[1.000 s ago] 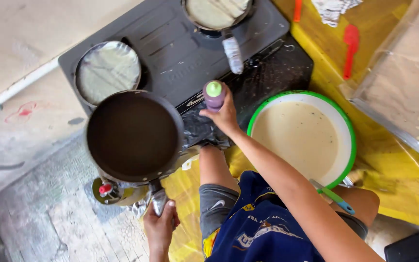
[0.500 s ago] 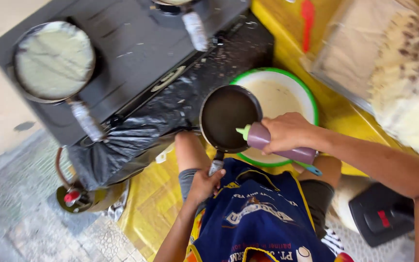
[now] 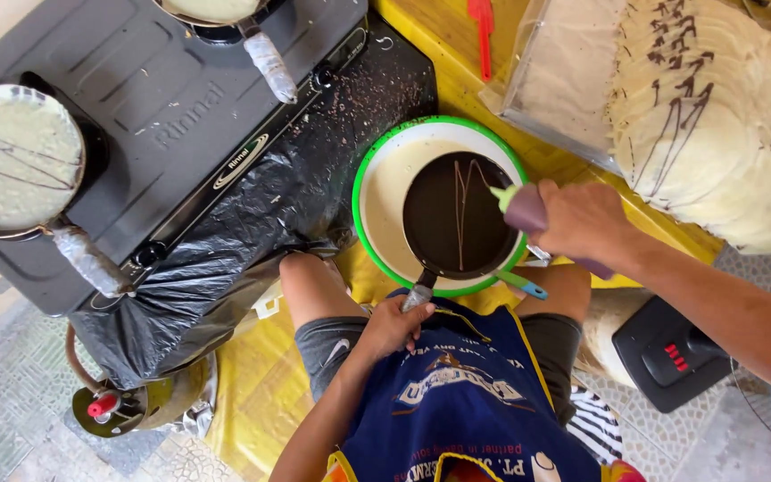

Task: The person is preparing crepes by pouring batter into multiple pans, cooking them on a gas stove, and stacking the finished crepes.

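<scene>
- Our left hand (image 3: 392, 326) keeps a closed grip on the dark pan (image 3: 460, 214) handle, above the batter bowl (image 3: 377, 192).
- Our right hand (image 3: 582, 219) grips the purple squeeze bottle (image 3: 528, 212), tip over the pan.

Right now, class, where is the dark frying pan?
In the head view, the dark frying pan is held just right of centre over the green-rimmed bowl of batter, its handle in the left hand, with the squeeze bottle at its right edge.

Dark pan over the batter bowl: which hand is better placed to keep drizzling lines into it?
Right. The right hand grips the squeeze bottle, nozzle at the dark pan rim; the left hand is occupied holding the pan's handle.
</scene>
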